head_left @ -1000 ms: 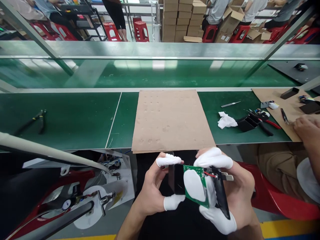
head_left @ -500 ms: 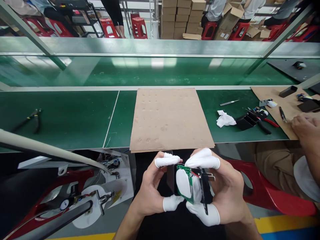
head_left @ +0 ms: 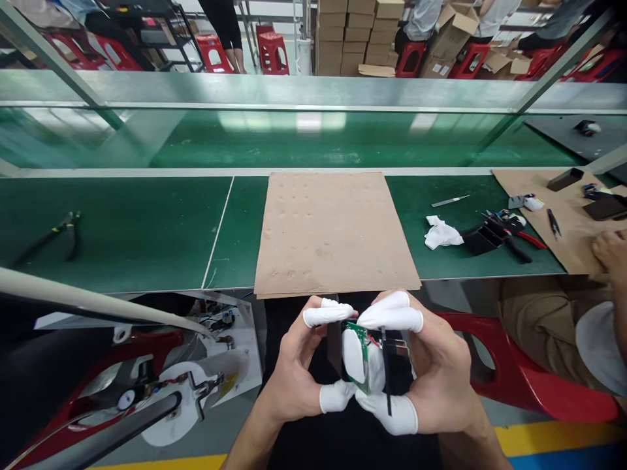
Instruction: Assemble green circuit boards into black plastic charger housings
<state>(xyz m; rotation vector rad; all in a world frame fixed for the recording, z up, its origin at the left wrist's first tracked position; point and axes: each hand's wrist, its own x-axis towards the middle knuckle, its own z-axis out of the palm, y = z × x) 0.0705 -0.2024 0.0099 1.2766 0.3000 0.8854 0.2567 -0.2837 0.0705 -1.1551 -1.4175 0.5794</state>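
My left hand (head_left: 304, 365), with white finger cots on thumb and finger, is closed on a black plastic housing (head_left: 335, 350). Opposite it, my right hand (head_left: 431, 365), also in finger cots, grips a green circuit board assembly (head_left: 362, 359) at top and bottom. White padding covers part of the board, and red wiring shows near its top. A black end plate (head_left: 386, 372) with metal plug prongs (head_left: 399, 348) stands at the assembly's right side. The board's left edge lies at the mouth of the housing; how far inside it reaches is hidden.
A cardboard sheet (head_left: 333, 235) lies on the green bench. Cutting pliers (head_left: 59, 235) are at left; tweezers (head_left: 450, 201), white cloth (head_left: 441, 233) and a black housing (head_left: 482, 239) are at right. A co-worker's hand (head_left: 612, 251) rests at far right. A metal machine arm (head_left: 112, 301) crosses lower left.
My right hand has moved slightly left with the circuit board assembly, bringing it closer to the housing. The end plate has turned more upright. The co-worker's hand has drawn back to the right.
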